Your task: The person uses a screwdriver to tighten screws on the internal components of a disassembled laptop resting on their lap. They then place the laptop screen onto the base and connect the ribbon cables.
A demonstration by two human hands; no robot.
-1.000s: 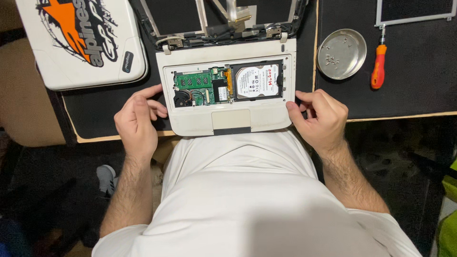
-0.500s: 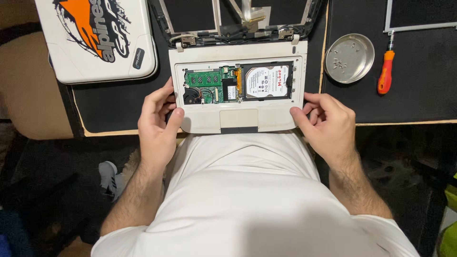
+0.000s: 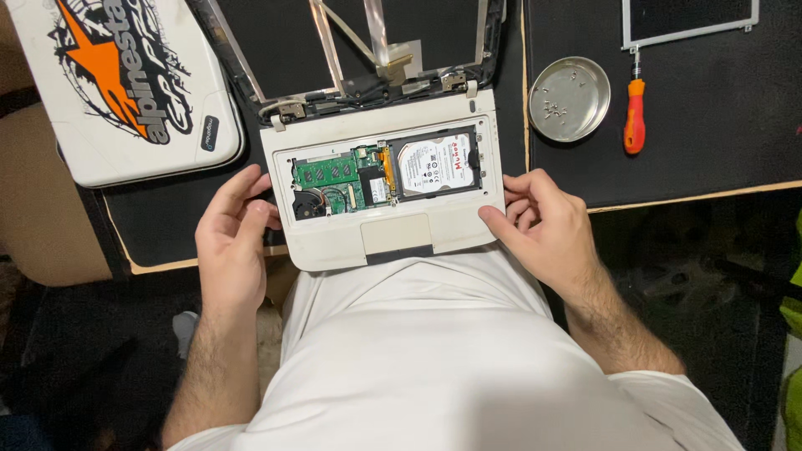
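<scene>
A small white laptop lies open on the black mat, keyboard removed, showing a green circuit board, a fan and a silver hard drive. Its screen frame lies flat behind, without a panel. My left hand rests against the laptop's left edge, fingers extended. At the right front corner my right hand touches the case with its fingertips. Neither hand grips anything.
A white case with orange and black graphics lies at the left. A round metal dish holding small screws and an orange-handled screwdriver sit on the right mat. A framed panel lies at the top right.
The view has shifted and the laptop sits slightly turned. Both hands stay at its sides; the left hand's fingers have stretched out along the left edge.
</scene>
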